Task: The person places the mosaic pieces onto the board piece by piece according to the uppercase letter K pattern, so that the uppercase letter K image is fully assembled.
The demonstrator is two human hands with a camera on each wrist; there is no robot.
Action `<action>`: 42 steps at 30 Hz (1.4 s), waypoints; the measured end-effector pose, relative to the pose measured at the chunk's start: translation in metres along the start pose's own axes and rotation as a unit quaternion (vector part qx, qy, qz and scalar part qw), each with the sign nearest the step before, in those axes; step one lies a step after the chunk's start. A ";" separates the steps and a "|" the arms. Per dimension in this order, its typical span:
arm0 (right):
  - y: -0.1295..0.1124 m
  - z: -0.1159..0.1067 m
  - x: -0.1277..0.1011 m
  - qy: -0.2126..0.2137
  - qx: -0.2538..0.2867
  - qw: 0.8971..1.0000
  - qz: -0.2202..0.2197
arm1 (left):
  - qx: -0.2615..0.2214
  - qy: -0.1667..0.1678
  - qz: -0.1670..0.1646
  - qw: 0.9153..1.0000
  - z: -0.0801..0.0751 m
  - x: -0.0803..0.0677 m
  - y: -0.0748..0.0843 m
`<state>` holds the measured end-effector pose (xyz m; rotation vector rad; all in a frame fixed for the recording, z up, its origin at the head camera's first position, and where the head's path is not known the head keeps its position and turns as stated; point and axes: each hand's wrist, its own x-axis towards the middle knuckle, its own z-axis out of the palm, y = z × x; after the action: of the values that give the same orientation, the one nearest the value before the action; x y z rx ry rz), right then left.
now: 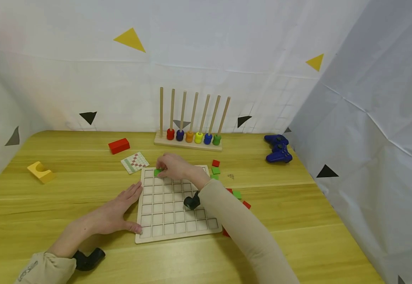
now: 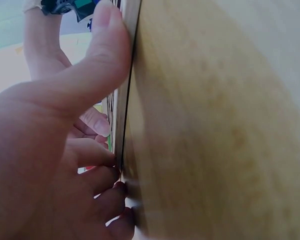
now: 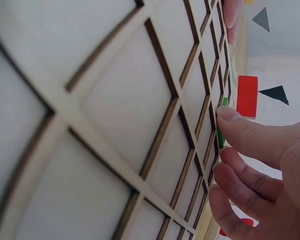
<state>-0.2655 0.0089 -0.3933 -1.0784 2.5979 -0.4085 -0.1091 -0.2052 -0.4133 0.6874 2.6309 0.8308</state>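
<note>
A wooden grid board with square cells lies on the table. At its far left, my right hand pinches a green square tile between thumb and fingers, over a cell of the far row. In the right wrist view the thumb covers part of that tile. My left hand rests along the board's left edge, its fingers stretched out and its thumb on the near left corner. A small pattern card lies just beyond the board's far left corner.
Loose red and green tiles lie along the board's right side, partly behind my right sleeve. Behind stands a pegged wooden rack with coloured beads. A red block, a yellow notched block and a blue game controller lie around.
</note>
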 end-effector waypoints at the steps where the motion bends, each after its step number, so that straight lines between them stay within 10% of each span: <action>1: 0.000 0.000 0.000 -0.001 -0.001 1.000 0.000 | 0.000 0.000 0.000 1.000 0.000 0.000 0.000; 42: -0.008 -0.014 -0.020 -0.038 0.011 0.999 -0.005 | 0.000 0.000 -0.007 1.000 0.001 0.000 0.001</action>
<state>-0.2522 0.0197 -0.3745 -1.0783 2.5165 -0.3899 -0.1079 -0.2037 -0.4135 0.6694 2.6326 0.8265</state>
